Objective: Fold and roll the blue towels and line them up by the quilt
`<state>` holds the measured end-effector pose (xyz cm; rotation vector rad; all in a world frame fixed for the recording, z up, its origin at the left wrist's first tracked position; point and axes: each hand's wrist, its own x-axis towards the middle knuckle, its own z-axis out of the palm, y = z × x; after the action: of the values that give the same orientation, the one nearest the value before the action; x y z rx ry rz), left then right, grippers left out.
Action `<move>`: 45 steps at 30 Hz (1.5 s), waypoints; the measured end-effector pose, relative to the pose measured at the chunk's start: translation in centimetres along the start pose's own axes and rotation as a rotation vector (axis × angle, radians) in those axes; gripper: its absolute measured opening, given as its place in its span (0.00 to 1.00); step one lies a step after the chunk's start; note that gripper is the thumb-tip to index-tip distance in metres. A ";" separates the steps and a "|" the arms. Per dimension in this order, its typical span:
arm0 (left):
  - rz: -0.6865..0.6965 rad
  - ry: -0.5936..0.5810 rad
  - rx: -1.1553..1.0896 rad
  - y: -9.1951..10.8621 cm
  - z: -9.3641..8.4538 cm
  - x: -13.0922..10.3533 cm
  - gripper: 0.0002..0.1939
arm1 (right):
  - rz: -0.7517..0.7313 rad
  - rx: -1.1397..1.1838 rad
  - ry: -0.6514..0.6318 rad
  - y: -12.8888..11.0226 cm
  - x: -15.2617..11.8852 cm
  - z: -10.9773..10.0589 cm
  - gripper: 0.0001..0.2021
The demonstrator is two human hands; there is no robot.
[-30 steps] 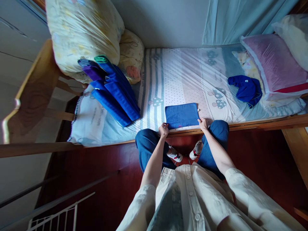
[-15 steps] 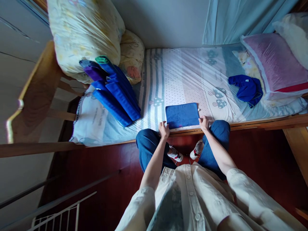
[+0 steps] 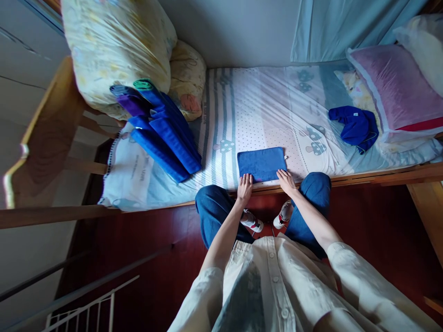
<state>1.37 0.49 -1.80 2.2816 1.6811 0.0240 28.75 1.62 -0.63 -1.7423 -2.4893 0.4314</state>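
Cloth [image 3: 265, 161], blue plush rectangle, lay along front edge of pale patterned fabric mattress [image 3: 256, 106]; left hand [image 3: 245, 188], right hand [image 3: 286, 181] palms-down on it, fingers loosely spread. Looked light, floppy tbh, corners probably best grab.

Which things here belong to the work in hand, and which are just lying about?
In hand:
flat blue cloth, with the left hand and right hand at its near edge
bundled cloths, probably

Lying about, apparently:
crumpled blue cloth
pink pillow
large yellow bundle

Passage open over sheet [image 3: 268, 106] beyond flat cloth [image 3: 262, 162]; rolled cloths [image 3: 173, 144] obstruct left.
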 end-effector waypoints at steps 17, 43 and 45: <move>0.057 -0.103 0.068 -1.0 -0.5 -0.9 0.30 | 0.015 -0.154 -0.110 -0.4 -0.5 -1.5 0.29; -0.593 0.259 -0.867 -3.3 -2.1 0.8 0.12 | 0.415 0.752 0.191 3.7 2.2 0.4 0.16; -0.623 0.267 -0.846 -3.4 -2.0 1.1 0.11 | 0.442 0.727 0.179 3.8 2.5 0.6 0.17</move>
<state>-1.85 2.85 -0.95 1.1366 1.9261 0.7630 31.23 5.05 -2.46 -1.8501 -1.5091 0.9996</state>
